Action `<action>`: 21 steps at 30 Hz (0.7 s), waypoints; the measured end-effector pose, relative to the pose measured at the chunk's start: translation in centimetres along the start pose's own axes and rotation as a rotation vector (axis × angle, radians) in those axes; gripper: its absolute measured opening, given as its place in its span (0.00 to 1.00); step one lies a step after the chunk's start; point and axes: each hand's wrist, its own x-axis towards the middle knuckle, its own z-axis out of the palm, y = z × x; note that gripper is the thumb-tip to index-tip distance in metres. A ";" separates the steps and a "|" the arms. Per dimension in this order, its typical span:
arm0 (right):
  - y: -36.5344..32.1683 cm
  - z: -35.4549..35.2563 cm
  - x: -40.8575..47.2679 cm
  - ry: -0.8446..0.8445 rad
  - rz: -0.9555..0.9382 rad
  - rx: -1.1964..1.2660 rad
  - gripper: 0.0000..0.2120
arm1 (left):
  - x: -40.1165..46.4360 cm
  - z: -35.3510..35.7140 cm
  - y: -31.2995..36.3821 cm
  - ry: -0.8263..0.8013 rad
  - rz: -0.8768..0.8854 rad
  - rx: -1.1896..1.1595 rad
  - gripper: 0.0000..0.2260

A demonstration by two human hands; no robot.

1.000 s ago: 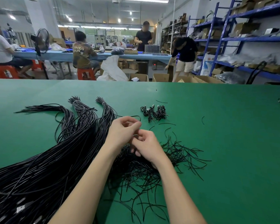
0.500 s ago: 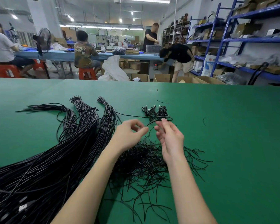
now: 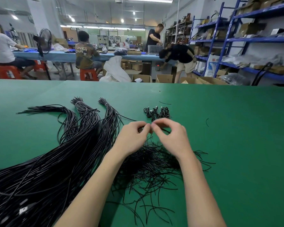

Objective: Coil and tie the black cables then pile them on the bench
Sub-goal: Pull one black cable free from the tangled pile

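We pinch one black cable [image 3: 164, 129] between our left hand [image 3: 133, 136] and right hand [image 3: 170, 138], fingers curled tip to tip, probably forming its coil; finished coils [image 3: 156, 112] lie just beyond on the desk [image 3: 236, 145].

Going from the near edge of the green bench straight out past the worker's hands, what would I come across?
Loose pile of short black ties → left hand and right hand pinching a black cable → small pile of coiled cables → bare green bench.
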 end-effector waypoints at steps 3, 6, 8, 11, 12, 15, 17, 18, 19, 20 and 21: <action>0.9 0.6 -0.2 -0.045 0.065 0.081 0.09 | 0.4 0.0 -0.4 0.054 -0.012 -0.014 0.10; 1.2 0.5 -0.2 0.114 0.157 0.194 0.08 | 0.3 -0.1 -0.9 0.012 -0.028 -0.025 0.12; 1.2 -0.1 0.1 0.265 0.261 0.295 0.08 | 0.3 -0.3 -1.1 0.005 -0.033 -0.003 0.13; 1.5 -1.1 0.1 0.396 0.378 0.355 0.05 | 0.4 -0.6 -1.3 0.024 -0.033 0.023 0.13; 1.7 -1.4 0.0 0.392 0.363 0.300 0.05 | 0.4 -0.7 -1.3 0.030 -0.022 0.031 0.13; 1.7 -1.6 -0.2 0.232 0.173 0.104 0.05 | 0.3 -0.5 -1.1 0.032 0.015 0.050 0.13; 1.1 -1.4 -0.2 0.132 0.074 0.071 0.03 | 0.2 -0.3 -1.1 0.050 0.043 0.064 0.12; 0.8 -1.3 -0.1 0.102 0.056 0.081 0.02 | 0.2 -0.3 -1.1 0.068 0.051 0.069 0.12; 0.6 -1.3 -0.1 0.079 0.050 0.087 0.04 | 0.2 -0.4 -1.2 0.089 0.053 0.067 0.12; 0.5 -1.3 0.0 0.051 0.052 0.088 0.07 | 0.3 -0.5 -1.2 0.110 0.054 0.061 0.12; 0.5 -1.4 0.0 0.018 0.066 0.111 0.09 | 0.4 -0.6 -1.3 0.131 0.060 0.057 0.10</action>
